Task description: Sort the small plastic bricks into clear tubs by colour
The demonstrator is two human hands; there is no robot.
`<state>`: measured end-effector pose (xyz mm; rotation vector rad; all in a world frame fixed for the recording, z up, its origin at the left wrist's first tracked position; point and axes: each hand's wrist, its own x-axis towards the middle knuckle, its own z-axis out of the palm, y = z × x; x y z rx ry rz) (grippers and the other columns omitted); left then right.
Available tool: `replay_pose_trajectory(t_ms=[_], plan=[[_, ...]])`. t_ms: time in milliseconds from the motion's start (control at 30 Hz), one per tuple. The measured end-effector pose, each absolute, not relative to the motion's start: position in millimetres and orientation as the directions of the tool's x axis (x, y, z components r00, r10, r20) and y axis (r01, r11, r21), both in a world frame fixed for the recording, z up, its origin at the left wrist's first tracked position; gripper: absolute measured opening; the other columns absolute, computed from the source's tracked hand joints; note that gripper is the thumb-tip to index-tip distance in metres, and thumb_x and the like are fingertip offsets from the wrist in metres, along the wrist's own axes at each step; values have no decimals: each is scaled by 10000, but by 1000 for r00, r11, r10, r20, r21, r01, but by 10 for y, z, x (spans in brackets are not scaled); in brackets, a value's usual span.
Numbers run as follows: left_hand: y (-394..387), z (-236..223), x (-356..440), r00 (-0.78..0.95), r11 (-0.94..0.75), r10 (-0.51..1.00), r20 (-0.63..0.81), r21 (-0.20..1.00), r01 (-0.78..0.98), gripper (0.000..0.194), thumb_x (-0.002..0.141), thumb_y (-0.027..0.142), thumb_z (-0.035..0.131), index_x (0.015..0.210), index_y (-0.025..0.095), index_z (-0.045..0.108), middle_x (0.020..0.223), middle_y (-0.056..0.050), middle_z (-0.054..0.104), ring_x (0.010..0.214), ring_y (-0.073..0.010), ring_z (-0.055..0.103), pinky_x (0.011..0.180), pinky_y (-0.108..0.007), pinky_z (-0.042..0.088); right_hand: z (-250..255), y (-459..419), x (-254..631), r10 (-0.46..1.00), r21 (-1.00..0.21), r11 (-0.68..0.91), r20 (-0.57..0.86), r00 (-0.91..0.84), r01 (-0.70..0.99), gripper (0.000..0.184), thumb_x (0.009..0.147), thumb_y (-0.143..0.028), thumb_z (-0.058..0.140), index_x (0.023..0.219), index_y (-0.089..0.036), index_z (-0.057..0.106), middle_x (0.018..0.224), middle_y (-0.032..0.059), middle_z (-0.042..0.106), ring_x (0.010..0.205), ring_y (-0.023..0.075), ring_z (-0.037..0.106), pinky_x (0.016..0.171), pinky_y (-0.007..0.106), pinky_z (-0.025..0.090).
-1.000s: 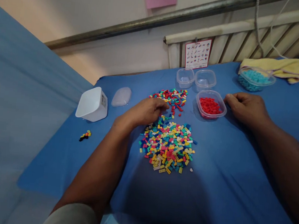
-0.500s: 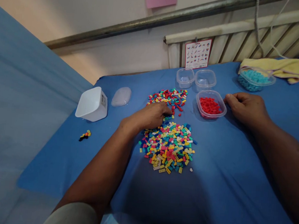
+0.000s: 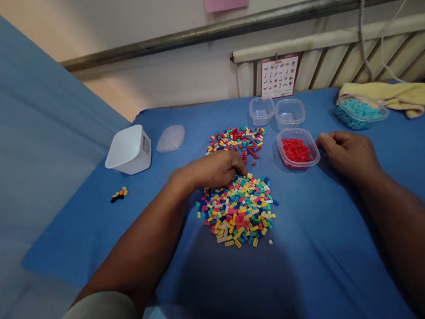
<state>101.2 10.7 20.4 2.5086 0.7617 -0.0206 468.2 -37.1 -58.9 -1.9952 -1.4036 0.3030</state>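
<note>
Many small toy building bricks lie in two piles: a larger mixed-colour near pile (image 3: 241, 211) and a flatter far pile (image 3: 236, 138). My left hand (image 3: 221, 167) is between them, fingers bent down at the near pile's upper edge. Its index tip meets the bricks; the thumb and anything pinched are hidden. Right of the piles stands a clear plastic container (image 3: 297, 162) of red bricks (image 3: 295, 150). My right hand (image 3: 350, 152) is closed beside it, thumb tip at its right rim; what its curled fingers hold, if anything, is hidden.
Two clear tubs (image 3: 290, 112) stand behind the red bricks. A tub of turquoise bricks (image 3: 360, 113) sits by a yellow cloth (image 3: 400, 96). On the left are a white box (image 3: 129, 150), a clear lid (image 3: 171, 138) and a few loose bricks (image 3: 119, 194). A radiator (image 3: 333, 56) lines the back.
My left hand has moved slightly nearer, its index fingertip going from the gap between the piles to the near pile's top edge. My right hand has stayed by the red-brick container.
</note>
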Motion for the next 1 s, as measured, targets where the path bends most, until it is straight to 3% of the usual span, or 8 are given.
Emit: replay_pose_trajectory(t_ms=[67,200,300,467,600,700,1000], plan=[[155,256,949,805,-678,582,-117,477,560,439,885,39,532,1144,205,845,1204,-57,829,1117,-207,756,1044,-354,585,-599,-366,4687,900,-640,-198,181,396,743,490,956,-596,591,941,-205,885,788,72,796,745,242,669,667,354,404],[309,423,696,599,-564,801,18,362,743,347,945,161,586,1159,202,857,1135,-61,834,1014,-217,753,956,-342,572,-605,-356,4690,899,-643,-205,175,402,738,478,955,-593,598,924,-206,879,758,64,779,714,236,656,666,358,403],[382,492,516,510,-476,860,-33,311,823,298,937,214,628,1111,190,868,1006,-60,835,849,-202,719,817,-330,527,-598,-362,4690,900,-641,-208,170,401,739,473,956,-594,600,875,-208,862,732,61,759,694,233,647,663,368,399],[380,407,534,547,-488,820,-170,293,822,238,924,241,645,1024,216,859,911,-25,823,765,-179,673,716,-321,439,-585,-380,4687,902,-634,-215,163,400,743,467,947,-594,593,903,-217,864,759,67,767,747,261,688,673,377,407],[365,318,673,586,-569,784,-203,143,810,255,939,204,608,1017,215,851,956,-52,814,783,-198,654,719,-343,405,-575,-380,4673,896,-628,-222,170,410,746,455,932,-587,598,875,-214,852,774,80,774,767,272,697,684,379,414],[347,288,728,530,-538,810,-249,41,842,229,961,274,650,1039,223,859,978,-74,816,792,-222,653,708,-350,390,-566,-378,4662,896,-628,-229,163,413,744,457,923,-585,603,892,-211,863,759,78,771,737,264,683,678,378,421],[245,250,892,593,-601,780,-200,26,799,238,1020,217,607,1138,201,813,1130,-84,830,979,-251,722,771,-357,432,-537,-390,4656,902,-622,-239,143,408,745,451,950,-564,608,915,-196,868,798,82,790,754,248,675,697,370,427]])
